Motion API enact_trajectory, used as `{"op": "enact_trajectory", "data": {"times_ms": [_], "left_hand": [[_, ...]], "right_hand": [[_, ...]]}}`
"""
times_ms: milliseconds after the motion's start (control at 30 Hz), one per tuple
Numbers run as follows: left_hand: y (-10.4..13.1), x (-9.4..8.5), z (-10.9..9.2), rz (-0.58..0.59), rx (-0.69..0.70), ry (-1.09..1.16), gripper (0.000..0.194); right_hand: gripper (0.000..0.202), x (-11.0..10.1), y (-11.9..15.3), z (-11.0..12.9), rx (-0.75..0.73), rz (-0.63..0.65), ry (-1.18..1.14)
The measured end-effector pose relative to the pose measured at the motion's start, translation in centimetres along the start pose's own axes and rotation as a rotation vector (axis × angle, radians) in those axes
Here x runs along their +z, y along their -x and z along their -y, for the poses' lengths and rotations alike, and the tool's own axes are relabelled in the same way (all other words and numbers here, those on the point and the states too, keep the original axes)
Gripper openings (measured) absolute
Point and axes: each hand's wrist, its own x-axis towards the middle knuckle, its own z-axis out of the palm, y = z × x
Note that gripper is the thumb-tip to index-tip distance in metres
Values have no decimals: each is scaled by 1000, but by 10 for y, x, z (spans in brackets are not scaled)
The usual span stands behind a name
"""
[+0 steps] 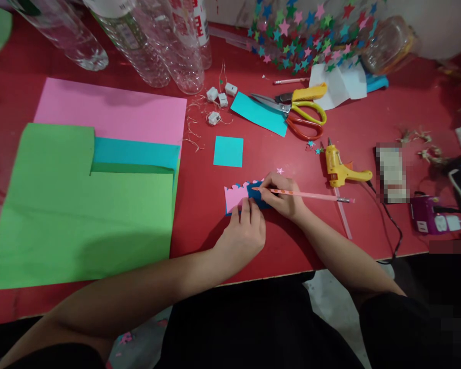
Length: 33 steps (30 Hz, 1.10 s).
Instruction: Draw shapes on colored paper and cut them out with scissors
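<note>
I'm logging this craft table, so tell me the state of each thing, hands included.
Right hand: gripping pencil
Pencil: tip at blue paper
Left hand: open, on pink paper
Scissors: lying on turquoise strip
Glue gun: on its side, corded
Green sheet: spread out, corner notched
Turquoise square: flat, loose
Bottles: upright, tops unseen

Black sleeves [388, 328] (both short)
</note>
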Motion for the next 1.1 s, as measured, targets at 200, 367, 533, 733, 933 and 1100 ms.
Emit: {"op": "enact_trajectory", "data": {"times_ms": [200,367,533,733,933,1100], "left_hand": [[0,-1,1,12,7,-17,35],[0,-2,0,23,6,-26,35],[0,-1,0,-21,7,-49,33],[0,-1,1,-41,11,-75,32],[-1,-2,0,-51,6,-85,32],[0,-1,0,-55,0,-86,33]], "right_hand": [[12,1,1,2,19,-20,-38],[12,2,0,1,22,-18,-20],[10,1,0,-2,-29,-16,9],[8,0,1,-3,-44,-3,12],[9,0,1,-3,-64,0,20],[9,-2,2,-2,-62,2,37]]}}
